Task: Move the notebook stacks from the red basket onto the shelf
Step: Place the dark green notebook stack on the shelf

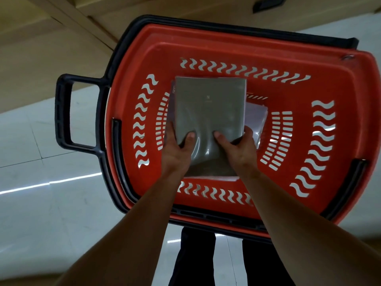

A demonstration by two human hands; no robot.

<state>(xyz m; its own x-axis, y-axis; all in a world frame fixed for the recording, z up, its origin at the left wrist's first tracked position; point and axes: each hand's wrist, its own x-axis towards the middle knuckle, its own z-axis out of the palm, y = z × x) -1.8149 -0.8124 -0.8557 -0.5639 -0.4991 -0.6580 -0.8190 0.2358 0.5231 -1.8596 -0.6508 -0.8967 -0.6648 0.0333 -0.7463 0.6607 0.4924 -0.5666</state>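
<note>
A red basket (243, 50) with a black rim and wavy slots stands on the floor below me. Inside it, a stack of grey notebooks (210, 106) in shiny wrap is gripped at its near end by both hands. My left hand (177, 151) holds the left edge, thumb on the cover. On the right edge, my right hand (239, 149) has its thumb on top too. More wrapped notebooks (256, 116) lie underneath, at the right, and another grey one (212, 168) shows between my wrists.
The basket's black handle (64, 112) sticks out to the left. A beige wooden shelf unit (41, 48) runs along the upper left. Pale glossy floor tiles (41, 203) surround the basket. My dark trouser legs (195, 259) are at the bottom.
</note>
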